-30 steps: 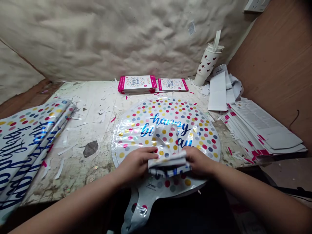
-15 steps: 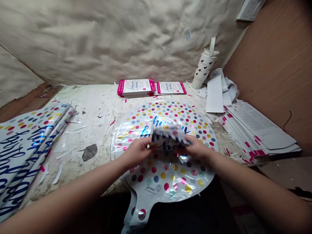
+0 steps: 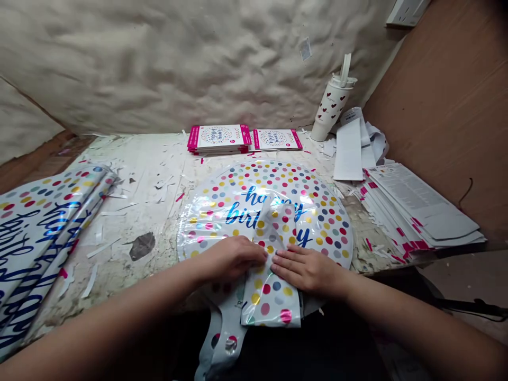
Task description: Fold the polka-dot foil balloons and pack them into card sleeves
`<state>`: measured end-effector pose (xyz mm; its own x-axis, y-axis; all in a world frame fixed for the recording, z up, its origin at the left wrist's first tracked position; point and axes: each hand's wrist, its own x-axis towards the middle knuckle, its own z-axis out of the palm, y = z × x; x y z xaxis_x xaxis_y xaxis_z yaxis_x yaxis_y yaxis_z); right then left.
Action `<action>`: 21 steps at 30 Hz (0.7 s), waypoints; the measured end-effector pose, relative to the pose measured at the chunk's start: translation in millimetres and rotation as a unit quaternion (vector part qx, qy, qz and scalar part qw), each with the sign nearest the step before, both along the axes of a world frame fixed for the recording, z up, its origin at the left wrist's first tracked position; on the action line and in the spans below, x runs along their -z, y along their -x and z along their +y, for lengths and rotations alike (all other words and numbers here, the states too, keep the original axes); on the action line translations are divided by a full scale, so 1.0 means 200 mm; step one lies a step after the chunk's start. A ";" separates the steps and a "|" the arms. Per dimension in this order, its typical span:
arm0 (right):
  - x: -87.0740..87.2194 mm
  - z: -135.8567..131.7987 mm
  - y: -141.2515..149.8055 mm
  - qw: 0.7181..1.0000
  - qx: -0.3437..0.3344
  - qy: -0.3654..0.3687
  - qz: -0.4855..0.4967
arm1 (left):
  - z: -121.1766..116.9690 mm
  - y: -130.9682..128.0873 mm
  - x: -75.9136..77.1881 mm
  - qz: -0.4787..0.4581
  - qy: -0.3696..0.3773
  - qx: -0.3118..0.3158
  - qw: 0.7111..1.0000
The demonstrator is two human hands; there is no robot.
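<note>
A flat foil balloon (image 3: 329, 222) with coloured dots and blue "happy birthday" lettering lies in front of me, its tail hanging over the table's front edge. On top of it is a second dotted foil balloon, folded into a narrow strip (image 3: 272, 301). My left hand (image 3: 237, 257) is closed at the strip's left edge, fingers curled and thumb mostly hidden. Across the right side of the strip, my right hand (image 3: 309, 269) lies flat with its fingers stretched out, pressing the foil down.
More foil balloons (image 3: 43, 227) lie at the left. Pink-edged printed packs (image 3: 222, 136) are stacked at the back. A heart-patterned tumbler (image 3: 331, 106) stands behind white paper strips (image 3: 349, 153). Printed cards (image 3: 424, 206) are piled at the right; paper scraps litter the worn table (image 3: 119, 211).
The folded balloon, held up bunched between both hands before, now lies lengthwise on the flat balloon. My right hand has flattened onto it; my left has come down beside it.
</note>
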<state>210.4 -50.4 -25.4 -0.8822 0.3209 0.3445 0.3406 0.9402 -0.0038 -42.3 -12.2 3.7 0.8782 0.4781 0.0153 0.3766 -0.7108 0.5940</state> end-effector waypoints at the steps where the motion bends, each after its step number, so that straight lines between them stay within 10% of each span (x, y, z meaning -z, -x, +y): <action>1: 0.01 0.00 0.00 1.000 0.002 0.008 0.004 | 0.03 0.00 0.01 -0.001 -0.010 -0.018 1.000; 10: 0.04 0.02 -0.02 0.996 0.008 0.086 0.028 | 0.33 -0.01 -0.01 0.163 -0.044 -0.032 0.985; 21: 0.06 0.04 -0.07 0.947 0.048 0.298 0.108 | -0.14 0.00 0.03 0.080 -0.112 0.007 0.990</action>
<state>224.9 -43.2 -36.5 -0.7688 0.5902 0.2462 0.3549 0.7140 -0.6035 -42.5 -40.8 -1.8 0.8842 0.4667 -0.0196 0.4428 -0.8239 0.3537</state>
